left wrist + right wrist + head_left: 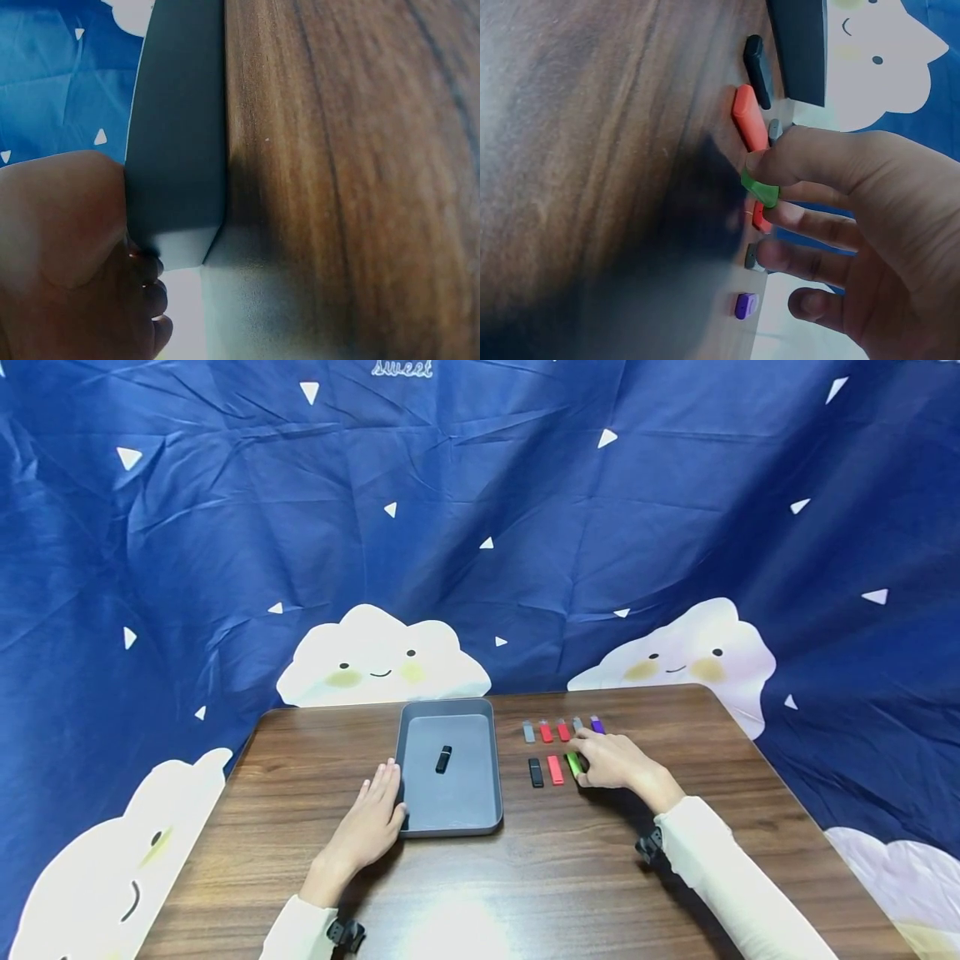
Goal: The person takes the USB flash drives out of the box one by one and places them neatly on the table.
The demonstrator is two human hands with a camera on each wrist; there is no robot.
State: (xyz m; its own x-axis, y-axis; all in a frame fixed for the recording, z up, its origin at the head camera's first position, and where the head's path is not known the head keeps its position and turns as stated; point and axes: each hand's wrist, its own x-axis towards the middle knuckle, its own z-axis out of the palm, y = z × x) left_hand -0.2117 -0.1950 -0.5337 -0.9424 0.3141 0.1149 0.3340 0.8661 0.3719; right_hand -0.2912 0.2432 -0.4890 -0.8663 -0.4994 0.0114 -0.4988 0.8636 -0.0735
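My right hand (pixel 618 762) pinches a green USB flash drive (pixel 762 190) between thumb and index finger, low over the table; its other fingers are spread apart in the right wrist view. Left of it lie a coral-red flash drive (pixel 555 770) and a black flash drive (pixel 536 772). With fairly straight fingers, my left hand (pixel 363 827) rests against the left side of a grey tray (pixel 450 814). Inside that tray lies one black flash drive (pixel 443 759). The left wrist view shows the hand at the tray's outer wall (pixel 180 127).
Behind the right hand runs a row of flash drives: grey (pixel 528 732), two red (pixel 546 732), another grey (pixel 577 724) partly hidden by the hand, and purple (pixel 597 725). The wooden table (pixel 300 768) ends before a blue cloud-patterned curtain (pixel 480 485).
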